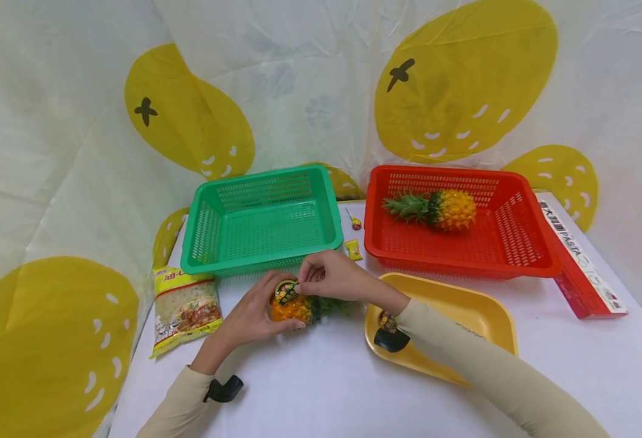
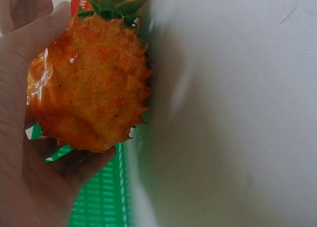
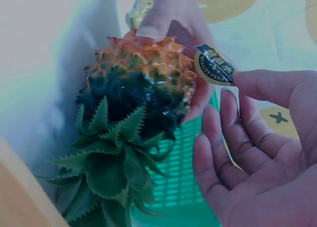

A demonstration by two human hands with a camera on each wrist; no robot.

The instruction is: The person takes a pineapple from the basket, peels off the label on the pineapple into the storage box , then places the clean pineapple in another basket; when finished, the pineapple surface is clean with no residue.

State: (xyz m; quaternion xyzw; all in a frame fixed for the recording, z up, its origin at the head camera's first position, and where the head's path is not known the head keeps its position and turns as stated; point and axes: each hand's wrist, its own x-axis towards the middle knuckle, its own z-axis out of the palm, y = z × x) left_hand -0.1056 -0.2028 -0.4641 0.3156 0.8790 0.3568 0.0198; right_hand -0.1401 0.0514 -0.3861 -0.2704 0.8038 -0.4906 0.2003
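Note:
My left hand grips a small orange pineapple lying on its side, thumb and fingers around the fruit. Its green leaves point toward the right in the head view. Between thumb and fingertips, my right hand pinches a round black-and-gold sticker printed "QUALITY FRESH". The sticker is beside the fruit's upper side; whether any edge touches the skin I cannot tell. In the left wrist view, the fruit's spiny orange skin shows, with shiny clear film at the left.
Behind the hands stand a green basket and a red basket holding another pineapple. A yellow tray lies beneath the right forearm. Around them are a snack-like bag, a lollipop, a small yellow packet and a pasta box.

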